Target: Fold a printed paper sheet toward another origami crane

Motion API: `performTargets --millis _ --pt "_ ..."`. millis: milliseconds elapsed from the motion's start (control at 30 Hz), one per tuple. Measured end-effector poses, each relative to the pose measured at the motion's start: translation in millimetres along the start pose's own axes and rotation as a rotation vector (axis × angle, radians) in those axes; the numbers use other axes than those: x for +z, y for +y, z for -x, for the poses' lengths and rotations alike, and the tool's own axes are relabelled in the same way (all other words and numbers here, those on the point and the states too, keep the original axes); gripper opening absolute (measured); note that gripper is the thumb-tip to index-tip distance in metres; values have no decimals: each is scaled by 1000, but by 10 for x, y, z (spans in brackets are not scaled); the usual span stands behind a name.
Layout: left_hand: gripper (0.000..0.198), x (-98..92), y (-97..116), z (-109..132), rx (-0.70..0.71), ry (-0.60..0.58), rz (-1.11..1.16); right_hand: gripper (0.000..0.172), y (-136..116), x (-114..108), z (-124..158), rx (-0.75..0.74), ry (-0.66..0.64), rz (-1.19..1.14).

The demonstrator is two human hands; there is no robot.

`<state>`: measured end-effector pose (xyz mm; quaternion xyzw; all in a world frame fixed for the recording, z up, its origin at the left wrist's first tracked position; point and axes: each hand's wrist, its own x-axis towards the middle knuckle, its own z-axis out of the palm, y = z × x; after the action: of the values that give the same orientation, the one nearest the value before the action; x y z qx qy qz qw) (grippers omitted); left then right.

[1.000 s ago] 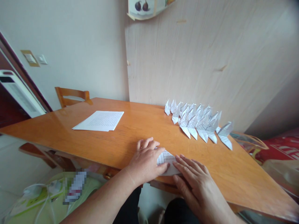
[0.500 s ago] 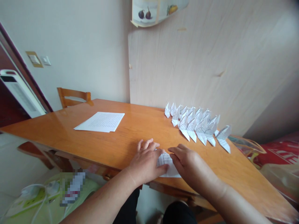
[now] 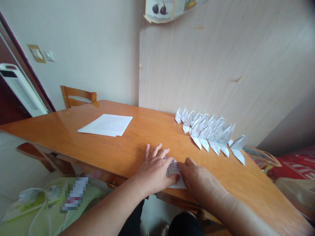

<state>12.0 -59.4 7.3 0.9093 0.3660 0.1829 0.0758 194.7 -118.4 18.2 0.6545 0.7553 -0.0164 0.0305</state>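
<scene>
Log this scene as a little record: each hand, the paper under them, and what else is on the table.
Left hand: spread, resting on the printed paper
Right hand: at the printed paper's right side; grip unclear
Printed paper: partly covered, at the near edge of the table
Table, left: flat stack of printed sheets
Table, right: rows of folded paper pieces
</scene>
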Motion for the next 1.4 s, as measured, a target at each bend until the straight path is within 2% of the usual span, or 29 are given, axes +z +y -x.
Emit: performTargets --millis 100,367,533,733,833,933,1167,1400 --pt "49 11 -5 -12 -8 -2 11 26 -4 1 -5 -9 43 -17" --pt "55 48 -19 -29 -38 8 12 23 -24 -37 -2 -25 29 -25" --pt "58 43 -11 -19 -47 4 13 32 -38 -88 -31 -130 24 74" --pt "57 45 -7 -12 -46 15 20 33 -3 -71 -62 -229 43 130" --pt "55 50 -12 -14 -44 16 23 39 13 -69 -71 -168 40 60" --pt "53 52 -15 -14 -41 12 25 38 17 -92 -91 -109 14 -27" --pt "50 37 1 -11 -48 4 32 38 14 -136 -121 -98 6 -110" --pt "51 31 6 -16 -47 -2 34 41 30 -105 -133 -133 3 -57"
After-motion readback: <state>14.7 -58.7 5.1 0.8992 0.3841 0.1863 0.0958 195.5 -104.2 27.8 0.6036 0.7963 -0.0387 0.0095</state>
